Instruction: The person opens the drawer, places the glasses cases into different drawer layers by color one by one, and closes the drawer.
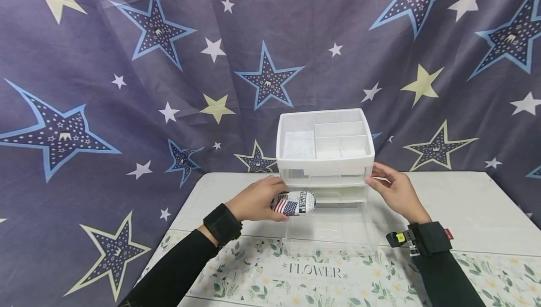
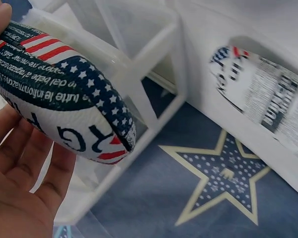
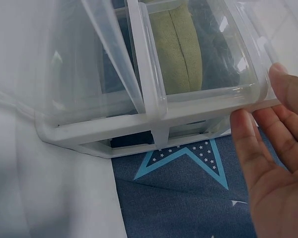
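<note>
My left hand grips a small football-shaped ball, printed with newsprint, stars and red stripes. It is held in front of the left side of a white drawer unit. In the left wrist view, the ball shows large dark letters, with the thumb above and fingers below. My right hand holds the unit's right front edge, thumb and fingers on either side of it. The lowest clear drawer is pulled out under the ball. Through a clear drawer in the right wrist view, a green cloth item shows.
A divided open tray tops the unit. The white table carries a floral mat marked FLOWER. A star-patterned curtain hangs behind. A second newsprint shape appears in the left wrist view; I cannot tell whether it is a reflection.
</note>
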`<state>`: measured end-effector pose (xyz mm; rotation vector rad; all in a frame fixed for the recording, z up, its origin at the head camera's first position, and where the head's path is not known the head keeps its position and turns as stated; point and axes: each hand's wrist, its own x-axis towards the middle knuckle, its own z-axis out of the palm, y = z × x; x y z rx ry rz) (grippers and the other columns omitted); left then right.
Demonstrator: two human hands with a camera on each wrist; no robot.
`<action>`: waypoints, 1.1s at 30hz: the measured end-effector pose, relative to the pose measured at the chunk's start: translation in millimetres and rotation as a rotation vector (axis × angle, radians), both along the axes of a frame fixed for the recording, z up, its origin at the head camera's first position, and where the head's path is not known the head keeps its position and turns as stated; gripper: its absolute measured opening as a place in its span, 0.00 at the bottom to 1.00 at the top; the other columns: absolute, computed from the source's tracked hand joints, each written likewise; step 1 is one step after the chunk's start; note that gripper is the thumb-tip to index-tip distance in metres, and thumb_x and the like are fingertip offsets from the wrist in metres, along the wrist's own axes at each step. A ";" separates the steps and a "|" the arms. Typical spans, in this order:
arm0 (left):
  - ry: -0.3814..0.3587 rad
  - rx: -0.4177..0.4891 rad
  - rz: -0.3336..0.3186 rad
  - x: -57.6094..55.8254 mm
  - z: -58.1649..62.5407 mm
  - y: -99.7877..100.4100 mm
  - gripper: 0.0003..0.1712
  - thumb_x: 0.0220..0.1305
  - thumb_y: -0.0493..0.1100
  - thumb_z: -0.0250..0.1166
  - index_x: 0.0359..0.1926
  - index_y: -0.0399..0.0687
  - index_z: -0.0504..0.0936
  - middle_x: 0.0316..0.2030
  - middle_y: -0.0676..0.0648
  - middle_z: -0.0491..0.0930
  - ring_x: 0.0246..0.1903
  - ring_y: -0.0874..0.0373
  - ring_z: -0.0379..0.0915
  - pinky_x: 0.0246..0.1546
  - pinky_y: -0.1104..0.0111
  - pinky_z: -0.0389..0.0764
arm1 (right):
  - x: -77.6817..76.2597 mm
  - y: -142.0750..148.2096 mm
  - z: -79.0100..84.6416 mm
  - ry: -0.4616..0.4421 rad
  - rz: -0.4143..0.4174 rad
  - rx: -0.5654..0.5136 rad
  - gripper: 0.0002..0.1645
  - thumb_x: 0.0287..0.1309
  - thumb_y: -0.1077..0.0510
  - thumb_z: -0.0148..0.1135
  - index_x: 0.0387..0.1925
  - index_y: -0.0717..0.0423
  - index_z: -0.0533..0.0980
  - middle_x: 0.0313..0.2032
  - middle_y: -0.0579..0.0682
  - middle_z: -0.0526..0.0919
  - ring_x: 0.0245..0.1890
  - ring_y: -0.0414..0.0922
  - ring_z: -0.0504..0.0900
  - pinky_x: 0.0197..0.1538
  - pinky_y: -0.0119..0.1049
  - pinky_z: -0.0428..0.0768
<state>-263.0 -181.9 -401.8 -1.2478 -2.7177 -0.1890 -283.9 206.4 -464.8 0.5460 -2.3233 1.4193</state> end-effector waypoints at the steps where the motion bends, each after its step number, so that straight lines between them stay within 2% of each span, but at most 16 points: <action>1: 0.004 0.002 -0.010 -0.3 -0.4 3.3 0.43 0.52 0.65 0.79 0.61 0.44 0.81 0.50 0.51 0.78 0.45 0.62 0.71 0.43 0.68 0.78 | -0.2 0.1 -0.1 0.000 -0.001 0.000 0.33 0.70 0.57 0.66 0.70 0.67 0.69 0.54 0.64 0.83 0.55 0.57 0.80 0.54 0.15 0.73; 5: 0.023 0.013 -0.051 -0.9 -3.4 17.6 0.42 0.53 0.65 0.78 0.61 0.45 0.81 0.49 0.52 0.77 0.45 0.62 0.71 0.43 0.70 0.77 | -0.9 0.1 -0.7 -0.002 -0.002 -0.003 0.33 0.69 0.58 0.66 0.70 0.67 0.69 0.54 0.63 0.83 0.55 0.56 0.81 0.54 0.15 0.74; 12: 0.092 0.052 -0.110 -3.6 -9.5 43.1 0.42 0.50 0.64 0.80 0.59 0.45 0.81 0.50 0.51 0.78 0.52 0.57 0.73 0.53 0.67 0.77 | -1.3 0.0 -0.9 -0.012 -0.005 -0.014 0.33 0.69 0.57 0.66 0.70 0.67 0.69 0.54 0.64 0.83 0.55 0.54 0.81 0.54 0.16 0.74; 16: 0.104 0.067 -0.130 -4.0 -13.1 55.3 0.42 0.50 0.64 0.80 0.59 0.43 0.81 0.51 0.50 0.79 0.51 0.58 0.73 0.54 0.68 0.77 | -1.4 -0.4 -1.4 -0.018 -0.012 -0.014 0.33 0.70 0.57 0.66 0.70 0.68 0.69 0.54 0.64 0.83 0.55 0.53 0.81 0.54 0.16 0.74; 22: 0.111 0.059 -0.137 -5.9 -23.4 68.9 0.45 0.50 0.67 0.79 0.61 0.43 0.81 0.50 0.51 0.79 0.48 0.61 0.73 0.53 0.72 0.76 | -1.2 -1.1 -1.0 -0.018 -0.012 -0.008 0.34 0.70 0.57 0.65 0.70 0.70 0.67 0.56 0.67 0.81 0.57 0.60 0.80 0.54 0.15 0.73; 27: 0.099 0.038 -0.115 -6.7 -31.8 77.8 0.46 0.51 0.69 0.77 0.61 0.44 0.81 0.51 0.51 0.79 0.48 0.62 0.73 0.50 0.74 0.76 | -2.5 -0.8 -1.7 -0.016 -0.009 -0.008 0.35 0.70 0.58 0.65 0.70 0.71 0.66 0.56 0.68 0.81 0.57 0.61 0.80 0.54 0.14 0.73; 30: 0.080 0.022 -0.096 -6.0 -36.0 81.9 0.46 0.52 0.70 0.76 0.62 0.44 0.80 0.53 0.51 0.80 0.50 0.61 0.73 0.52 0.73 0.76 | -2.7 -0.6 -1.9 -0.015 -0.013 -0.008 0.35 0.70 0.58 0.65 0.70 0.71 0.66 0.56 0.67 0.81 0.57 0.59 0.80 0.54 0.15 0.73; 33: 0.077 0.006 -0.088 -5.2 -41.0 84.9 0.46 0.52 0.69 0.76 0.63 0.44 0.80 0.53 0.50 0.79 0.51 0.60 0.74 0.53 0.72 0.77 | -2.9 -0.6 -2.1 -0.014 -0.018 -0.006 0.34 0.70 0.58 0.66 0.70 0.71 0.67 0.56 0.67 0.82 0.55 0.48 0.81 0.54 0.15 0.73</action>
